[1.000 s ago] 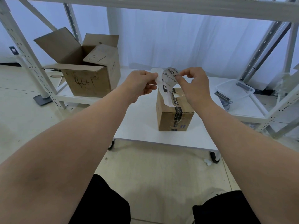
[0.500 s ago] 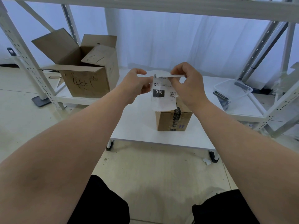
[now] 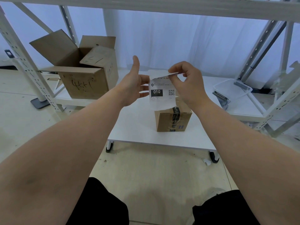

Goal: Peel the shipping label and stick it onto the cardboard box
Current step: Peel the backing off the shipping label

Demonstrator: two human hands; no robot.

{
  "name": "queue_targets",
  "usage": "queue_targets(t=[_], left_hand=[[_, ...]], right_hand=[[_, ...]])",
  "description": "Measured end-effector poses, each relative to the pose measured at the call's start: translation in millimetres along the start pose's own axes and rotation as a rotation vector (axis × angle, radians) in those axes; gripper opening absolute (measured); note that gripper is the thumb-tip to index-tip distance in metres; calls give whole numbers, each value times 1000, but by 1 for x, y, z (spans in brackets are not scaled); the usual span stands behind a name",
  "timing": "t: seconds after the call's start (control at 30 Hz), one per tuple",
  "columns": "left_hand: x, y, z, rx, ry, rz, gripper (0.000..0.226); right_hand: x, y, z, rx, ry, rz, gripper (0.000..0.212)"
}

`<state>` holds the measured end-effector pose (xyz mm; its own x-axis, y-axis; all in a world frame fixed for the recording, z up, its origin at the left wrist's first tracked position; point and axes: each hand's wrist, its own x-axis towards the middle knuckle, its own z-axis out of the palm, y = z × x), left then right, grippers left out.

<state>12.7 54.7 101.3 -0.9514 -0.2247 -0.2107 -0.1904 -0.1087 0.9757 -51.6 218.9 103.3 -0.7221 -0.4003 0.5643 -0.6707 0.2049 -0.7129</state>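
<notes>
A white shipping label with a black "010" block and a QR code hangs in the air, its top edge folded over. My right hand pinches that top edge between thumb and fingers. My left hand is beside the label's left edge, thumb raised and fingers spread, the fingertips just reaching the paper. Right below the label stands a small taped cardboard box on a low white table; the label hides the box's top.
A larger open cardboard box with handwriting sits on a low shelf at the left. A clear plastic tray lies on the right. White metal rack posts and a shelf beam frame the space.
My left hand has let go of the label's top corner and opened, thumb up. The right hand still holds the top edge, and the label now hangs flat facing me.
</notes>
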Motion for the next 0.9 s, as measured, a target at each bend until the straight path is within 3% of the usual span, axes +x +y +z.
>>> queue_targets(t=[0.17,0.37,0.53,0.67,0.83,0.9], left_hand=[[-2,3,1,9,168,108,87],[-6,5,3,-82,174,188,85],[-6,6,-1,-150,210,235,83],[-2,3,-5,-152,231,231,76],[-3,3,-3,-115,210,249,35],[-5,5,0,-150,203,245,36]], right_hand=[[-1,4,-2,-2,-35,81,16],[-3,0,-3,191,-174,170,10],[-5,2,-2,284,-287,305,24],[-4,1,-3,465,-219,440,18],[-2,3,-3,507,-160,458,6],[-2,3,-2,516,-152,461,10]])
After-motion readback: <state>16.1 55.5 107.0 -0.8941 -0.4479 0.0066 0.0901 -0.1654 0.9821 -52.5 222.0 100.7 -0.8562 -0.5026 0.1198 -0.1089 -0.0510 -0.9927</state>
